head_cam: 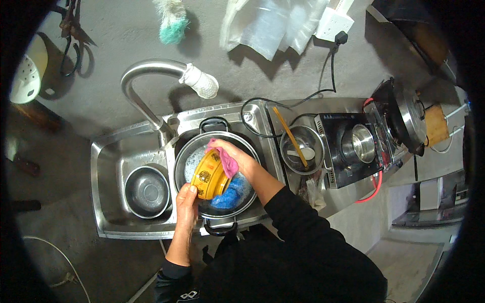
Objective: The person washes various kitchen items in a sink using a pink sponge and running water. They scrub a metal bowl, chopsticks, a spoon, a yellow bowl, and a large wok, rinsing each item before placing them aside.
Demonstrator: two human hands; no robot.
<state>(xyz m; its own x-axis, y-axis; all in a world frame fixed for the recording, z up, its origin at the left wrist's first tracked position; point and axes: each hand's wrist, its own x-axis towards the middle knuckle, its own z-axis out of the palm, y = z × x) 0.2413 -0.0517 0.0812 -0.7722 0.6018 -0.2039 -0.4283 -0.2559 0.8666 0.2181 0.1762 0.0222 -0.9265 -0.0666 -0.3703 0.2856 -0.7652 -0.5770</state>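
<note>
A yellow bowl with dark printed motifs is tilted on its side over a large two-handled steel pot. My left hand grips the bowl at its lower left, thumb on the outer wall. In my right hand is a pink cloth, pressed against the bowl's upper right side; some of those fingers are hidden behind it. Sudsy water fills part of the pot. A wet blue cloth lies in the suds below the bowl.
A steel bowl sits in the left sink basin below the curved faucet. Right of the pot stands a bowl with chopsticks and a white spoon. Beyond are an electric cooktop and a black cord.
</note>
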